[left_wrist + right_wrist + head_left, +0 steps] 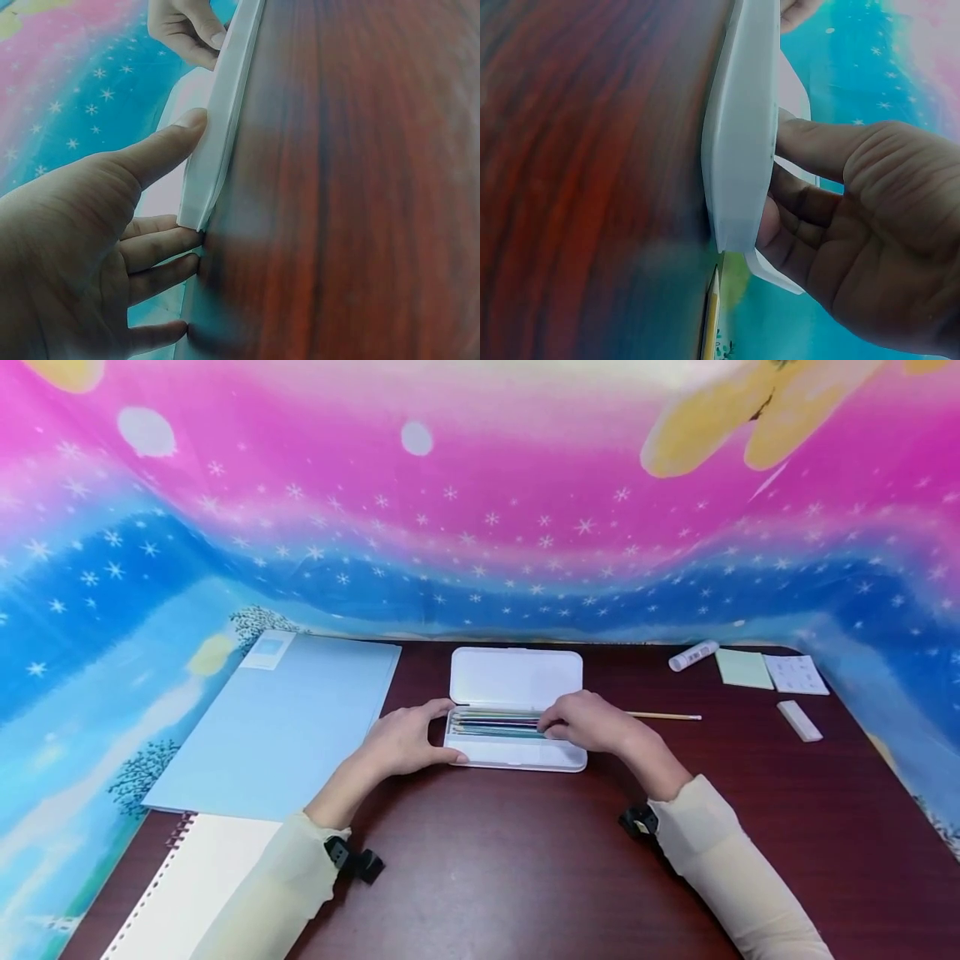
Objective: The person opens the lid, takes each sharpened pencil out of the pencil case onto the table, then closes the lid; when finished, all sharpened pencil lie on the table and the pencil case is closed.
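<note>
The pencil case [517, 727] lies open at the middle of the table [525, 860], toward its far edge, with the lid folded back flat and the tray nearer to me. A row of pencils [495, 724] fills the tray; I can see their shafts side by side, but not how many there are, since my right hand [588, 722] covers their right ends.

Left hand [405, 745]: it rests at the left end of the tray, thumb on the near rim, fingers spread along the end wall. In the left wrist view the fingers lie nearly straight against the white edge, so I read this as a loose, bracing contact rather than a closed grip.

Right hand: fingers curl down into the tray over the pencils. Whether they pinch a pencil cannot be determined from any view; the right wrist view shows only fingers behind the tray wall.

A single pencil [663, 717] lies on the table just right of the case, its near end hidden behind my right hand.

Left of the case lies a blue folder [285, 727], overlapping a spiral notebook [187, 893] that is cut off by the lower frame edge. At the far right are a glue stick [693, 655], a green notepad [742, 668], a white card [797, 674] with print too small to read, and an eraser [798, 721].
</note>
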`<state>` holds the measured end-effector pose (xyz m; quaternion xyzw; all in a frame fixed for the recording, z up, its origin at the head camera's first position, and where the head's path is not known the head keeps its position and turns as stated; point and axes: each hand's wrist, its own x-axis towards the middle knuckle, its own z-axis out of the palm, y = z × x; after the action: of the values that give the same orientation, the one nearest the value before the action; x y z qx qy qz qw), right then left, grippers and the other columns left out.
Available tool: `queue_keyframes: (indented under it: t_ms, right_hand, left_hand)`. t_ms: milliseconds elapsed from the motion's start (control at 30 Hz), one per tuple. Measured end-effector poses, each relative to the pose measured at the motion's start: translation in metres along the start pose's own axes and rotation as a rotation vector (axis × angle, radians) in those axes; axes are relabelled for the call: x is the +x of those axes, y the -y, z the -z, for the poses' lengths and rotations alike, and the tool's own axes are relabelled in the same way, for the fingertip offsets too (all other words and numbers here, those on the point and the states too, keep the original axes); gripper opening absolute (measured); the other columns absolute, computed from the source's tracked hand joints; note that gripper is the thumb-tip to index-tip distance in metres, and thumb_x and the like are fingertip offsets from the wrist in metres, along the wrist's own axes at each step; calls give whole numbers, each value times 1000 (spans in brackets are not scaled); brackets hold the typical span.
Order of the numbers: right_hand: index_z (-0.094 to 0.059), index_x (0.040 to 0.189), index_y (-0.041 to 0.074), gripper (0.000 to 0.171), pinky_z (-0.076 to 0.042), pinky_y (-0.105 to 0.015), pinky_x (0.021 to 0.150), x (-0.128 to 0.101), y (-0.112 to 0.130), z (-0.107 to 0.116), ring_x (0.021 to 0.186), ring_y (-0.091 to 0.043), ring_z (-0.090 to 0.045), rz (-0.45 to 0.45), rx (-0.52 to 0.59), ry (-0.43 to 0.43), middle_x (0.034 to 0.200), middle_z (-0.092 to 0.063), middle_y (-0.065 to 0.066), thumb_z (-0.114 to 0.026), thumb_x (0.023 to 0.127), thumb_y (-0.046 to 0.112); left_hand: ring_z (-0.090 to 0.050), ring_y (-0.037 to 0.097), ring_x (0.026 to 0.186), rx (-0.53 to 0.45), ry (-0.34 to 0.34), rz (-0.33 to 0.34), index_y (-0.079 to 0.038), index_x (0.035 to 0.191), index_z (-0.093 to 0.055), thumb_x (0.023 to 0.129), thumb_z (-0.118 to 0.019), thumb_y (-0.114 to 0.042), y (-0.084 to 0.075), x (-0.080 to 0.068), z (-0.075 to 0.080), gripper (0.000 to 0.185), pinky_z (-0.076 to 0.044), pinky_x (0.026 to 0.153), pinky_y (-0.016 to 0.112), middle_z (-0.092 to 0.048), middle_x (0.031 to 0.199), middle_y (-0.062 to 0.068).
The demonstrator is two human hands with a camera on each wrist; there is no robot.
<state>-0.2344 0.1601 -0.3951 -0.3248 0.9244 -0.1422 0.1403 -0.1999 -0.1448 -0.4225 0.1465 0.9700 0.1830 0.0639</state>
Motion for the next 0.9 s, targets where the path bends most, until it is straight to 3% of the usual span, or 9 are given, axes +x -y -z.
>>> queue_keyframes:
  t_ms: [133, 400, 733, 900]
  right_hand:
    - [-79, 110, 15, 18, -53, -41, 94, -1, 0, -1, 97, -18, -65, -7, 5, 1, 109, -75, -2, -66, 98, 12]
    - [-74, 97, 17, 9, -47, -32, 75, -1, 1, 0, 77, -15, -54, -40, 44, -14, 90, -68, 3, -66, 98, 12]
    - [-80, 106, 19, 15, -55, -38, 88, -6, -4, 5, 93, -13, -65, 51, 53, -57, 108, -75, 2, -70, 96, 15]
    - [-80, 110, 19, 17, -56, -40, 87, -15, -11, 14, 98, -15, -68, 49, 72, -114, 109, -76, 1, -71, 95, 17]
  left_hand:
    - [-66, 28, 114, 0, 0, -5, -24, 150, -49, 73, -80, -67, 0, 0, 0, 93, -52, 96, 50, -66, 137, 4]
    - [-65, 29, 118, -4, 2, -7, -24, 150, -49, 74, -80, -67, 1, -1, 0, 92, -51, 97, 51, -65, 140, 4]
    - [-65, 29, 120, -13, 6, -4, -25, 151, -48, 75, -79, -65, 0, -2, 1, 91, -50, 99, 52, -63, 142, 4]
    - [-63, 30, 124, -10, 10, -5, -24, 152, -47, 75, -79, -65, 0, -2, 1, 92, -49, 101, 53, -61, 144, 5]
